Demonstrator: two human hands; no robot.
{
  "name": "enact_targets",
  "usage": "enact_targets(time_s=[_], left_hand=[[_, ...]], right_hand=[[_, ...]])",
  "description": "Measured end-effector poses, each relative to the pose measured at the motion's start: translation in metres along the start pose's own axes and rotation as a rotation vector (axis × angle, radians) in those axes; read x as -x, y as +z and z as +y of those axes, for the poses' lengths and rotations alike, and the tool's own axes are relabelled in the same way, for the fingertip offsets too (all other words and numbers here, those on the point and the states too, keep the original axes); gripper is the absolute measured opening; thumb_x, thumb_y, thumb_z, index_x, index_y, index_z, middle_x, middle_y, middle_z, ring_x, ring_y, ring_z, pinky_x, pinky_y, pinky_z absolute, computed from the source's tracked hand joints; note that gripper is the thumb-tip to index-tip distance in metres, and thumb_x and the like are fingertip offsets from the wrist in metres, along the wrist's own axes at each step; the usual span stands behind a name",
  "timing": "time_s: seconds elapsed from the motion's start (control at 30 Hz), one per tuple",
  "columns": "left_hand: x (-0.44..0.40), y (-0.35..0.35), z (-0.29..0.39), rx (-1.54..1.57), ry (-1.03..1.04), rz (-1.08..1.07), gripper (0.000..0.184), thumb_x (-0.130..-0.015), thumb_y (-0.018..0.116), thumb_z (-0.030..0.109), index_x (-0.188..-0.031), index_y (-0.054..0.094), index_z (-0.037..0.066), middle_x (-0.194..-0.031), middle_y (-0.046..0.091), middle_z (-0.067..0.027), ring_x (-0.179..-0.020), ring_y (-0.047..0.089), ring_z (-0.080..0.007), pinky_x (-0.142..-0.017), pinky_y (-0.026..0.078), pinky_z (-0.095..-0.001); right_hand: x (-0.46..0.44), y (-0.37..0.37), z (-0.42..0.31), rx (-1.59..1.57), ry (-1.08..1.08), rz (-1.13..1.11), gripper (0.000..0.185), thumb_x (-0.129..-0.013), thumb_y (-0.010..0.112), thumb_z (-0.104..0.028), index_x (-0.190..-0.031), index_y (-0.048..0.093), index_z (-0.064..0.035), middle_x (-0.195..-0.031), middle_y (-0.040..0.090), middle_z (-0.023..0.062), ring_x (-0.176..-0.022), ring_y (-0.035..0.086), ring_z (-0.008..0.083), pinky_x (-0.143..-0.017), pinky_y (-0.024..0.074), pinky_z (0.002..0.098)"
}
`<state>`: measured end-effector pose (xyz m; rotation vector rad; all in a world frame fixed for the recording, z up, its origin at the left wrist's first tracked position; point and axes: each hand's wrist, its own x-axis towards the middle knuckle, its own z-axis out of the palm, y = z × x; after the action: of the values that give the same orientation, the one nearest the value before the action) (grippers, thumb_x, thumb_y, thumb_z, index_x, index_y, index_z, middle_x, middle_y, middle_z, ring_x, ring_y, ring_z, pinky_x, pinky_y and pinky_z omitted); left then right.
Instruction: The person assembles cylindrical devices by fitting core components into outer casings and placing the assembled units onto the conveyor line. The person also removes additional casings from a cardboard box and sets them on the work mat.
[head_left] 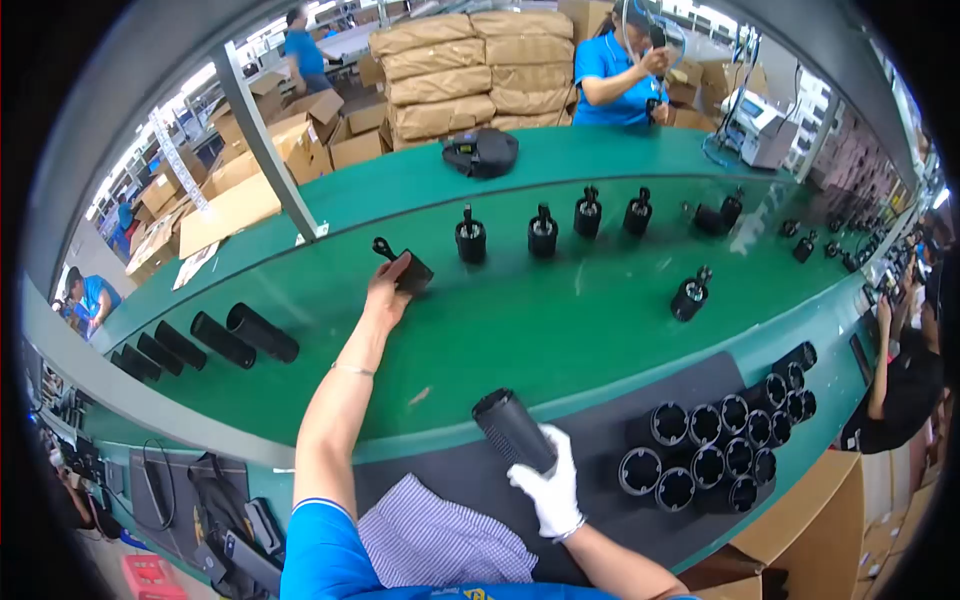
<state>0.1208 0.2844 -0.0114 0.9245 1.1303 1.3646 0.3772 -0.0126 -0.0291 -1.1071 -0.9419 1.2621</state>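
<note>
My bare left hand [386,287] reaches over the green conveyor belt and is closed on a short black cylindrical part [416,274] with a loop-like piece on top. My right hand [550,487], in a white glove, is wrapped around the lower end of a black tube [508,425] with a perforated-looking side. The tube is held tilted above a dark mat [420,455]. Similar short parts, such as this upright one [471,238], stand along the belt's far side. To the left, several black tubes [262,333] lean or lie in a row.
Several open-ended black housings [670,424] stand grouped on the mat at right. A striped cloth [440,535] lies before me. A black pouch [482,153] sits on the far ledge. A metal post [262,130] rises at left. Co-workers [612,75] are across and at the right.
</note>
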Motion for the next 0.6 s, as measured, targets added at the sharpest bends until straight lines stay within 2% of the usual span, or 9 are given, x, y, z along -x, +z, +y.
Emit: enact_targets(time_s=[0.07,0.1,0.17,0.23,0.27,0.33,0.37,0.5,0.6], left_hand=[[0.064,0.002,0.012,0.27,-0.172,-0.131,0.063,-0.08,0.073,0.023,-0.128,0.04,0.0,-0.114,0.052,-0.023,-0.094,0.06,-0.0361,-0.079,0.055,-0.0424],[0.096,0.002,0.022,0.407,-0.255,-0.185,0.059,-0.082,0.07,0.023,-0.128,0.04,0.001,-0.114,0.052,-0.0229,-0.094,0.061,-0.0367,-0.079,0.055,-0.0438],[0.143,0.016,0.049,0.69,-0.402,-0.293,0.05,-0.088,0.065,0.021,-0.129,0.042,0.003,-0.113,0.053,-0.0228,-0.094,0.061,-0.0379,-0.079,0.056,-0.0464],[0.186,0.003,0.054,0.771,-0.482,-0.373,0.054,-0.087,0.066,0.027,-0.131,0.041,0.006,-0.114,0.052,-0.0237,-0.098,0.06,-0.0422,-0.08,0.056,-0.0533],[0.202,-0.008,0.052,0.763,-0.478,-0.369,0.054,-0.087,0.066,0.027,-0.131,0.041,0.006,-0.114,0.052,-0.0237,-0.098,0.06,-0.0422,-0.08,0.056,-0.0533],[0.231,-0.027,0.049,0.496,-0.38,-0.522,0.056,-0.083,0.069,0.02,-0.129,0.04,0.009,-0.108,0.056,-0.0233,-0.104,0.06,-0.0372,-0.078,0.056,-0.0464],[0.24,-0.028,0.051,0.494,-0.376,-0.517,0.056,-0.083,0.069,0.02,-0.129,0.04,0.009,-0.108,0.056,-0.0233,-0.104,0.06,-0.0372,-0.078,0.056,-0.0464],[0.276,-0.031,0.064,-0.115,-0.19,-0.439,0.07,-0.072,0.079,0.015,-0.13,0.04,0.01,-0.107,0.058,-0.0198,-0.106,0.059,-0.0314,-0.08,0.054,-0.0405],[0.286,-0.02,0.069,-0.177,-0.19,-0.398,0.075,-0.064,0.083,0.015,-0.128,0.044,0.008,-0.106,0.06,-0.0172,-0.102,0.06,-0.028,-0.08,0.052,-0.0372]], right_hand=[[0.0,-0.002,-0.013,-0.187,0.066,-0.029,0.062,-0.074,0.061,0.001,-0.13,0.036,-0.0046,-0.11,0.053,0.0183,-0.072,0.058,0.0226,-0.066,0.0509,0.0345],[0.0,-0.003,-0.015,-0.202,0.101,-0.026,0.062,-0.074,0.061,0.001,-0.13,0.036,-0.0046,-0.11,0.053,0.0183,-0.072,0.058,0.0226,-0.066,0.0509,0.0345],[0.001,-0.006,-0.015,-0.509,0.078,-0.025,0.056,-0.079,0.058,-0.007,-0.13,0.037,-0.0043,-0.108,0.054,0.0185,-0.07,0.057,0.0226,-0.058,0.049,0.0307],[0.003,-0.008,-0.018,-0.559,0.083,-0.044,0.055,-0.079,0.058,-0.008,-0.13,0.038,-0.0039,-0.107,0.054,0.0178,-0.068,0.057,0.0218,-0.058,0.0485,0.0296],[0.003,-0.008,-0.021,-0.599,0.071,-0.069,0.054,-0.079,0.059,-0.008,-0.129,0.039,-0.0034,-0.106,0.055,0.0171,-0.067,0.056,0.0209,-0.057,0.0481,0.0286],[0.002,-0.008,-0.025,-0.672,0.046,-0.125,0.053,-0.079,0.059,-0.01,-0.129,0.041,-0.0026,-0.103,0.056,0.0157,-0.064,0.055,0.0192,-0.056,0.0471,0.0265],[0.003,-0.008,-0.026,-0.675,0.048,-0.132,0.053,-0.079,0.059,-0.01,-0.129,0.041,-0.0026,-0.103,0.056,0.0157,-0.064,0.055,0.0192,-0.056,0.0471,0.0265],[0.008,-0.008,-0.023,-0.631,0.032,-0.158,0.052,-0.08,0.061,-0.018,-0.127,0.043,-0.002,-0.096,0.058,0.0137,-0.061,0.053,0.016,-0.052,0.044,0.0236],[0.011,-0.009,-0.03,-0.604,0.022,-0.148,0.053,-0.079,0.062,-0.019,-0.126,0.044,-0.0021,-0.094,0.059,0.0124,-0.059,0.052,0.014,-0.05,0.0427,0.0225]])
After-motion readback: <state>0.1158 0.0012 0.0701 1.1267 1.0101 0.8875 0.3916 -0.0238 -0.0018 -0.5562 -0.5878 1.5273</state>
